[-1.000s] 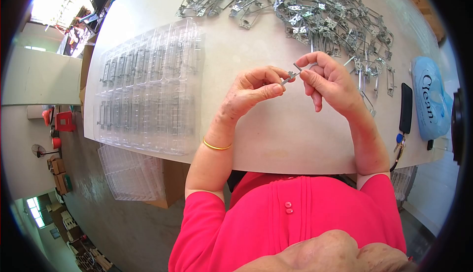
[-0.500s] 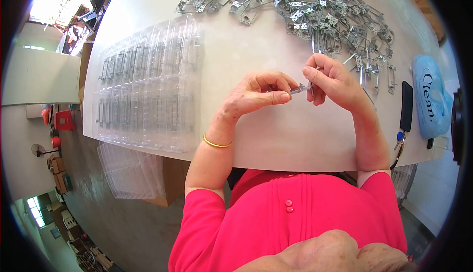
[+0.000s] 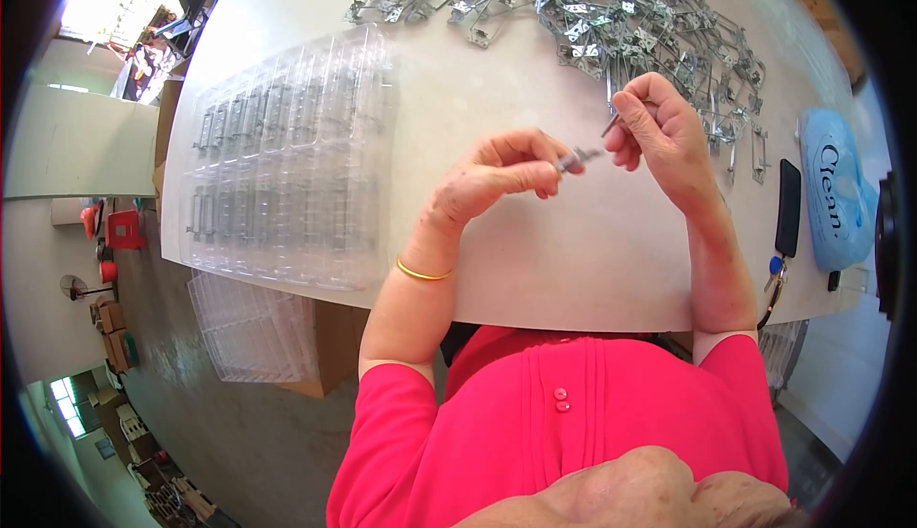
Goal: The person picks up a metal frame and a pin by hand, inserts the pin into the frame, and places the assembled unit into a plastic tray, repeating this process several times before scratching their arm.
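Note:
My left hand pinches a small metal bracket between thumb and fingers, over the middle of the table. Part of the bracket is hidden by the fingers, and its tip is blurred. To the right and slightly higher, my right hand grips a thin, dark metal rod whose end sticks out on the left. The two hands are apart. Just beyond my right hand lies a big heap of metal brackets with rods.
Clear plastic trays holding rows of metal parts lie on the left of the table. A black phone, keys and a blue "Clean" pack are at the right. More trays sit below the table's left edge.
My right hand has moved up and away from my left, with the rod now showing in it. The bracket in my left hand has turned and is more exposed.

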A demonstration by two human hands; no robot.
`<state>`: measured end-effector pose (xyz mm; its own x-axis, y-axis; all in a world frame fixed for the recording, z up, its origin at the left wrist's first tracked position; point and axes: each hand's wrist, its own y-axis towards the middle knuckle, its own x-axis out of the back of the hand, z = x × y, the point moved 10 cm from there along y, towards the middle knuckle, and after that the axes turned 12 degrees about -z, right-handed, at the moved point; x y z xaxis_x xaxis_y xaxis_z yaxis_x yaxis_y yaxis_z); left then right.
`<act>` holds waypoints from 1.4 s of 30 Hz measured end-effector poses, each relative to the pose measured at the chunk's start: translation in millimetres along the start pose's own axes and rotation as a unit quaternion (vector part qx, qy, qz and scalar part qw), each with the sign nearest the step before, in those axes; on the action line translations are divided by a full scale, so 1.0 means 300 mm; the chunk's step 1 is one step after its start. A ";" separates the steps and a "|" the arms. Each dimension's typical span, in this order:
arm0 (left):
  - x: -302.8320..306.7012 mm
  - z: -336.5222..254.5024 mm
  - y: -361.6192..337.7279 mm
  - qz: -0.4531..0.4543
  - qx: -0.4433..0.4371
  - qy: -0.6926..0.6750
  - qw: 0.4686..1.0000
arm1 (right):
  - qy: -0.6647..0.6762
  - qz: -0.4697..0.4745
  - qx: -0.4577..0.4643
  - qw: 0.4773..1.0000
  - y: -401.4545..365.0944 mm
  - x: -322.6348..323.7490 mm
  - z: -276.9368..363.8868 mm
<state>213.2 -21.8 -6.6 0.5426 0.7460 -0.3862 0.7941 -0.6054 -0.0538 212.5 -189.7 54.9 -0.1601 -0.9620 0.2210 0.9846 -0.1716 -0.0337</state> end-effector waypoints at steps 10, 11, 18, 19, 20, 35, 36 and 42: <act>0.055 -0.035 0.017 -0.062 -0.018 -0.145 0.987 | 0.154 0.025 0.105 0.982 -0.052 -0.064 0.074; 0.052 -0.035 0.017 -0.062 -0.018 -0.145 0.987 | 0.154 0.025 0.105 0.982 -0.056 -0.071 0.070; 0.042 -0.036 0.018 -0.053 -0.035 -0.127 0.990 | 0.012 -0.011 0.187 0.982 -0.086 -0.090 0.082; 0.034 -0.039 0.017 -0.044 -0.043 -0.113 0.992 | -0.015 -0.019 0.172 0.985 -0.084 -0.092 0.072; 0.032 -0.039 0.015 -0.044 -0.043 -0.113 0.992 | -0.015 -0.020 0.171 0.985 -0.084 -0.089 0.070; 0.037 -0.022 0.016 -0.064 -0.018 -0.079 0.995 | 0.044 0.118 -0.047 0.991 -0.086 -0.150 -0.015; 0.036 -0.027 0.014 -0.066 -0.025 -0.078 0.994 | 0.032 0.117 -0.040 0.992 -0.086 -0.149 -0.010; 0.050 -0.032 0.014 -0.075 -0.045 -0.046 0.995 | 0.000 0.131 -0.028 0.991 -0.091 -0.143 0.000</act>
<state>227.2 -10.6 -3.8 0.3920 0.7949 -0.4631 0.8876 -0.4591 -0.0366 192.5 -143.8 46.5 0.0998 -0.9750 0.1986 0.9871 0.0719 -0.1431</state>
